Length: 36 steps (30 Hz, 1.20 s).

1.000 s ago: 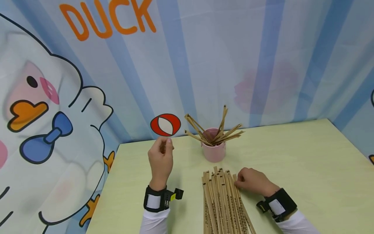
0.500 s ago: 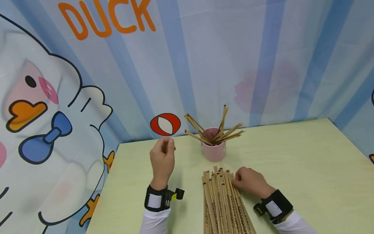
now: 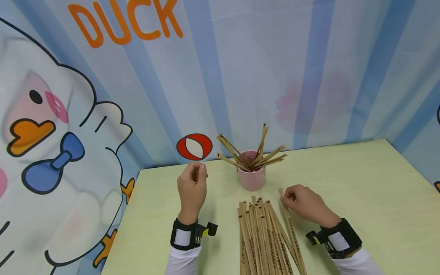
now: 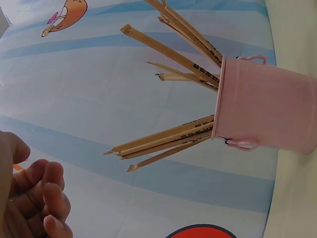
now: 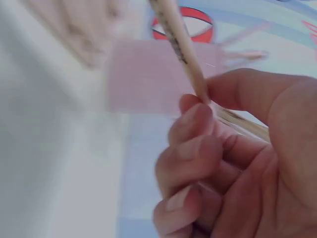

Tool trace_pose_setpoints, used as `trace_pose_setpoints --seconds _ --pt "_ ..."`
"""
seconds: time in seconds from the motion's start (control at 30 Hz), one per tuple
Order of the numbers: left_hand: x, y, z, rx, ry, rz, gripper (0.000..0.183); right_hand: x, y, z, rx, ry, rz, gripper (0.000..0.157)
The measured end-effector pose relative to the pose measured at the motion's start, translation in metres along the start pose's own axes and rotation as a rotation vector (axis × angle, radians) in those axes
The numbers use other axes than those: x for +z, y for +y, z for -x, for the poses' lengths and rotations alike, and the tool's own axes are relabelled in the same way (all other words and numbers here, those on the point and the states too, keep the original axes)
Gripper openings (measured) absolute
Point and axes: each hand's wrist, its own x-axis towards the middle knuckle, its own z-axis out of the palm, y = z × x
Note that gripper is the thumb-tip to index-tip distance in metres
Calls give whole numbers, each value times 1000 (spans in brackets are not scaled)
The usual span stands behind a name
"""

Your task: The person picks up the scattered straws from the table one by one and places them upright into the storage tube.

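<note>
Slim sticks in brown paper wrappers printed with black characters lie side by side as a pile [image 3: 261, 240] on the table. My right hand [image 3: 304, 202] is just right of the pile's far end and pinches one paper-wrapped stick [image 3: 290, 225] between thumb and fingers near its top. In the right wrist view that stick [image 5: 178, 44] rises from the fingertips. My left hand [image 3: 192, 187] hovers left of a pink bucket [image 3: 252, 180], fingers loosely curled, holding nothing. More wrapped sticks [image 4: 168, 141] fan out of the bucket, which appears sideways in the left wrist view.
The pale yellow table [image 3: 350, 191] meets a blue striped backdrop [image 3: 254, 76] with duck drawings close behind the bucket. Small handles [image 4: 242, 144] stick out from the bucket's sides. Each wrist wears a black camera strap [image 3: 183, 235].
My right hand has moved right and slightly away from me, drawing a paper-wrapped stick out from the pile's right edge. The left hand has shifted only slightly right.
</note>
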Motion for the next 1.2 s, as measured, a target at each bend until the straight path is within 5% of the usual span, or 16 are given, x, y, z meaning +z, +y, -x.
trace_pose_setpoints --seconds 0.23,0.4,0.63,0.83,0.97,1.2 --pt "-1 0 0 6 -8 -2 15 -49 -30 7 -85 289 -23 25" --pt "0 -1 -1 -6 -7 -6 16 -86 -59 8 -243 528 -111 13" --pt "11 -35 5 -17 -6 -27 20 -126 -92 -3 -448 829 -214 7" --pt "11 -44 6 -14 -7 -12 23 -143 -113 -15 -535 1023 -298 13" --pt "10 -40 5 -23 -3 -12 22 -145 -117 -29 -533 1060 -289 14" --pt "0 -9 1 -3 -2 -10 17 -122 -100 -56 -445 925 -85 16"
